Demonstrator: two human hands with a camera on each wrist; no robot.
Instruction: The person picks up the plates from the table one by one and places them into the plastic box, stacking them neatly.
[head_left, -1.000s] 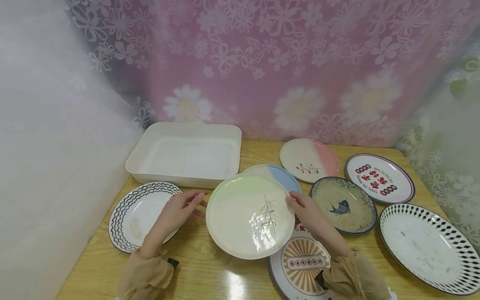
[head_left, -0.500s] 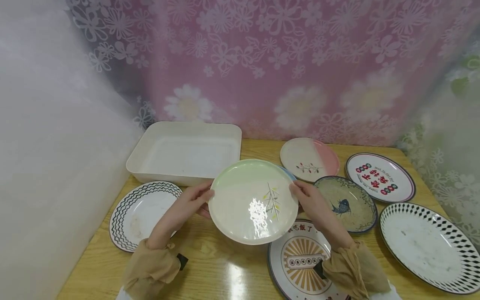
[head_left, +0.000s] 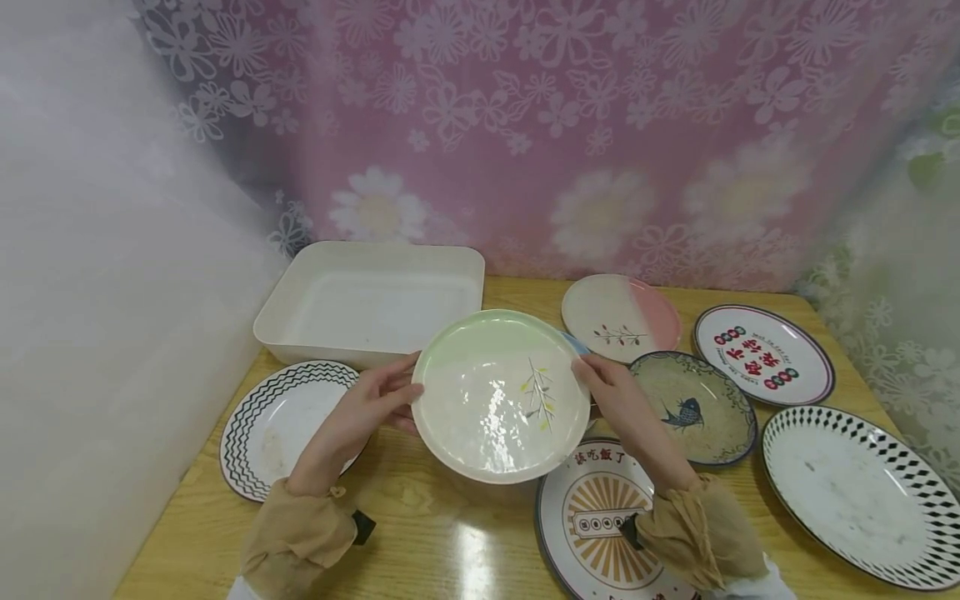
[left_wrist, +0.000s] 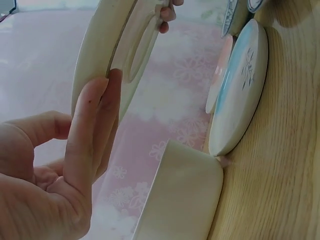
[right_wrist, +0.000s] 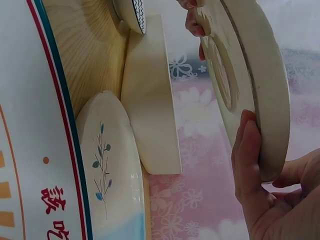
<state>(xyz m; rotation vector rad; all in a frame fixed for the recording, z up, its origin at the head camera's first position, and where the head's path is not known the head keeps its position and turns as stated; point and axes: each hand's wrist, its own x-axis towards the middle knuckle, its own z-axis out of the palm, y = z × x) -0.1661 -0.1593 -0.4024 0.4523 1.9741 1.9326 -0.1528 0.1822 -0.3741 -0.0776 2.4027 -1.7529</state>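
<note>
A round cream plate [head_left: 465, 417] with a green edge and a leafy sprig hangs above the table, tilted toward me. My left hand [head_left: 367, 404] pinches its left rim, thumb in front and fingers behind. At the opposite rim, my right hand [head_left: 618, 400] grips it the same way. Both wrist views show the plate's underside with its foot ring, fingers [left_wrist: 82, 125] lying against it. Behind it, the blue-and-cream plate [right_wrist: 112, 160] is mostly hidden in the head view. Below right lies a plate with an orange sunburst [head_left: 558, 533].
A deep white rectangular bin [head_left: 375, 354] stands at the back left. In front of it lies a zigzag-rimmed plate [head_left: 247, 433]. To the right are a pink-and-cream plate [head_left: 600, 304], a fish plate [head_left: 720, 417], a red-lettered plate [head_left: 795, 350] and a diamond-rimmed oval plate [head_left: 832, 483].
My left hand has come in from beside the plate and taken its left rim. The green-edged plate has risen up the view, uncovering more of the sunburst plate and hiding the blue one.
</note>
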